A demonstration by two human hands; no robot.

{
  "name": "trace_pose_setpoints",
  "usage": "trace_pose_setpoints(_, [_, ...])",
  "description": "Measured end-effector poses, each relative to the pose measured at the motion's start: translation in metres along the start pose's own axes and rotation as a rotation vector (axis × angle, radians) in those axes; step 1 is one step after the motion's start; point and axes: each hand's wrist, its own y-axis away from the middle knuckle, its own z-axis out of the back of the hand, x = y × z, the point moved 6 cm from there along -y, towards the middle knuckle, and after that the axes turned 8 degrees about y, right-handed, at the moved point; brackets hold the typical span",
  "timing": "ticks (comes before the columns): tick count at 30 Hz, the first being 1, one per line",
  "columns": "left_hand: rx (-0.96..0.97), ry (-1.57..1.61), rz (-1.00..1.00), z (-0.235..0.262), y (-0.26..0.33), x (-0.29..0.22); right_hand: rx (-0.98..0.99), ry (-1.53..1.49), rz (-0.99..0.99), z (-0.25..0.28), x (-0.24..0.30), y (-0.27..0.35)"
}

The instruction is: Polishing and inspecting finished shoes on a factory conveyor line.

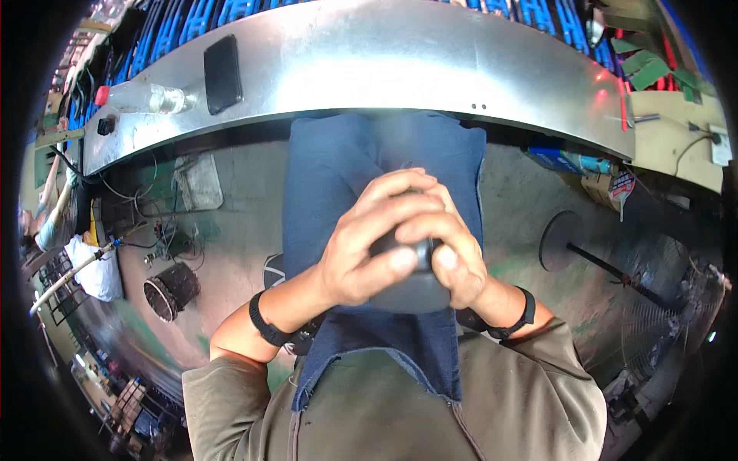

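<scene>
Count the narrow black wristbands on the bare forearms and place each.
2: one narrow black wristband on the wrist of the bare left hand, another black wristband on that of the bare right hand.

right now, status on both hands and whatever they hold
Left hand and right hand closed around black rounded object. Dark-blue cloth apron below. Black rectangular phone on shiny metal bench, apart from hands.

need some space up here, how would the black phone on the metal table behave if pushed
The black phone looks like a stiff, flat slab, so it should slide, not roll. The metal table seems smooth and shiny, so friction may be low. The phone's near end sits by the table's edge; a push that way could drop it.
</scene>
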Motion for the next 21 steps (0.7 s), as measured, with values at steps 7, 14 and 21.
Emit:
trace_pose_setpoints(7, [-0.027, -0.103, 0.058, -0.016, 0.063, 0.014, -0.153, -0.119, -0.007, 0.004, 0.012, 0.030])
trace_pose_setpoints(14, [0.075, -0.389, -0.294, -0.016, 0.018, -0.032, -0.398, -0.382, 0.166, 0.033, 0.055, 0.005])
trace_pose_setpoints(21, [-0.594, 0.386, 0.017, 0.036, 0.023, -0.019, -0.149, -0.341, -0.206, 0.008, 0.004, -0.050])
